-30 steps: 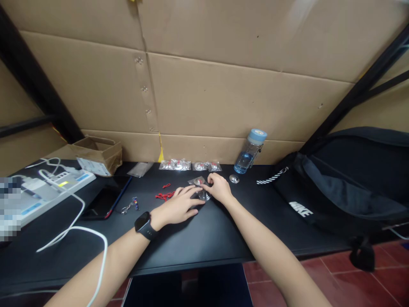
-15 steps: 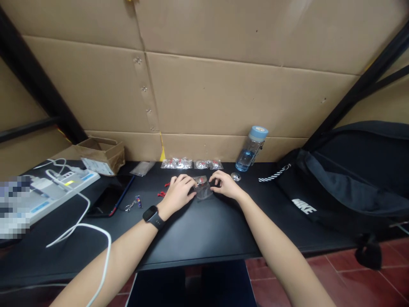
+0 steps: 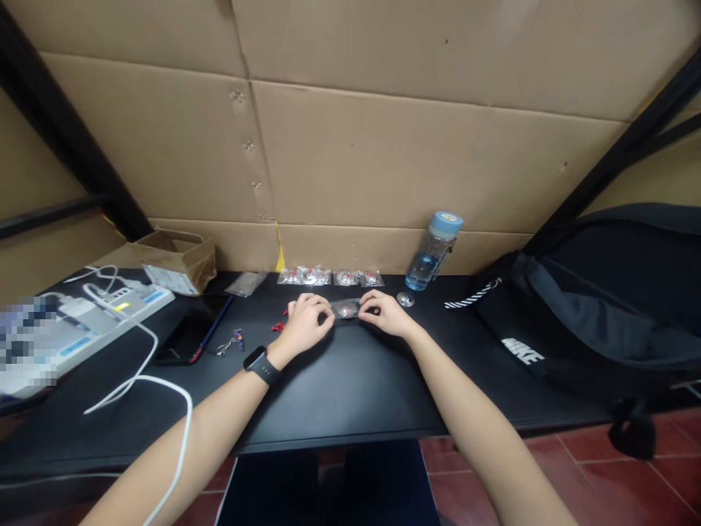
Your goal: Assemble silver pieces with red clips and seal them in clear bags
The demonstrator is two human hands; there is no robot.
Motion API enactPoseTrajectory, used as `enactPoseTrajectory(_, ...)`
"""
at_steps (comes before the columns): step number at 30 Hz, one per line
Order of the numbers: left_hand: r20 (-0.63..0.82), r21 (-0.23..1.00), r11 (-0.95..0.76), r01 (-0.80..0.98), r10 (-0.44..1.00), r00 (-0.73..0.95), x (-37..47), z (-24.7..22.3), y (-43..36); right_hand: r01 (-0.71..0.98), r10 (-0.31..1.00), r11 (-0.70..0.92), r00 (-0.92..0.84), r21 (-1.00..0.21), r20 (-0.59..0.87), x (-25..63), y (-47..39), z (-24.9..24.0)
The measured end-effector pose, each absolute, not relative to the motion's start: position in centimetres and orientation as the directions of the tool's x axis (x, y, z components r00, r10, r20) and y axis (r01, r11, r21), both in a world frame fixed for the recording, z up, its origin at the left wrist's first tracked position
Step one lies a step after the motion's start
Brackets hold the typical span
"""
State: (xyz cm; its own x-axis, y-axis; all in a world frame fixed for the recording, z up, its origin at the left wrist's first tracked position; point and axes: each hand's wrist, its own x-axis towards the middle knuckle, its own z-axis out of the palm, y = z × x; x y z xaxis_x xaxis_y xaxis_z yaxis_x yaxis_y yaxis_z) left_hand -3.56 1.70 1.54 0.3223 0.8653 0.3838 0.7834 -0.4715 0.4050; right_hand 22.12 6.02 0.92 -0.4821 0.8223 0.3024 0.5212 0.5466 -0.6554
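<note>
A small clear plastic bag (image 3: 346,310) with a round silver and red item inside lies between my hands over the black table. My left hand (image 3: 307,322), with a dark watch on its wrist, pinches the bag's left edge. The right edge is between the thumb and fingers of my right hand (image 3: 385,314). Red pieces (image 3: 278,327) lie beside my left hand, partly hidden by it. Behind the hands, several bagged round silver items (image 3: 311,276) form a row along the cardboard wall. A loose round metal item (image 3: 405,299) sits right of my right hand.
A blue-lidded bottle (image 3: 432,252) stands at the back. To the right is a black backpack (image 3: 580,307). On the left are an open cardboard box (image 3: 178,259), a phone (image 3: 194,329), a power strip (image 3: 87,332) with white cables, a small charm (image 3: 239,339) and a flat clear bag (image 3: 246,283).
The bag between my hands now looks flatter and narrower from front to back, its near part no longer spread out. Both hands have closed on its edges, and the view has shifted slightly.
</note>
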Motion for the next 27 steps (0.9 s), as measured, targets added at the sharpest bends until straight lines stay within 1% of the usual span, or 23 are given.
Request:
enactPoseTrajectory(3, 0.361, 0.437, -0.443, 0.782, 0.883, 0.299, -3.5, 1.5, 1.8, 0.534, 0.850, 0.492, -0.467, -0.688, 0.245, 22.1, 6.2, 0.7)
enactPoseTrajectory(6, 0.343, 0.440, -0.447, 0.779, 0.885, 0.315, -3.3, 1.2, 1.9, 0.587, 0.879, 0.432, -0.445, -0.684, 0.173, 21.9, 6.3, 0.4)
enactPoseTrajectory(8, 0.343, 0.429, -0.445, 0.786, 0.885, 0.314, -3.1, 0.9, 1.9, 0.640, 0.899, 0.400, -0.414, -0.656, 0.144, 21.7, 6.2, 0.3)
enactPoseTrajectory(14, 0.370, 0.349, -0.433, 0.831, 0.878, 0.303, -2.6, 0.4, 1.9, 0.776, 0.931, 0.357, -0.338, -0.520, 0.135, 20.9, 5.5, 0.3)
enactPoseTrajectory(18, 0.389, 0.292, -0.435, 0.852, 0.868, 0.309, -2.4, 0.9, 1.6, 0.811, 0.944, 0.326, -0.307, -0.486, 0.120, 20.8, 5.1, 0.7)
enactPoseTrajectory(22, 0.423, 0.266, -0.415, 0.870, 0.862, 0.281, -2.2, 1.3, 1.3, 0.802, 0.931, 0.364, -0.325, -0.474, 0.165, 21.0, 4.9, 1.0)
enactPoseTrajectory(24, 0.433, 0.247, -0.424, 0.872, 0.853, 0.292, -2.3, 1.4, 1.2, 0.767, 0.904, 0.427, -0.371, -0.478, 0.213, 21.1, 4.8, 1.1)
enactPoseTrajectory(27, 0.431, 0.210, -0.472, 0.856, 0.830, 0.353, -2.4, 1.3, 1.2, 0.705, 0.852, 0.524, -0.440, -0.479, 0.284, 21.1, 4.8, 1.3)
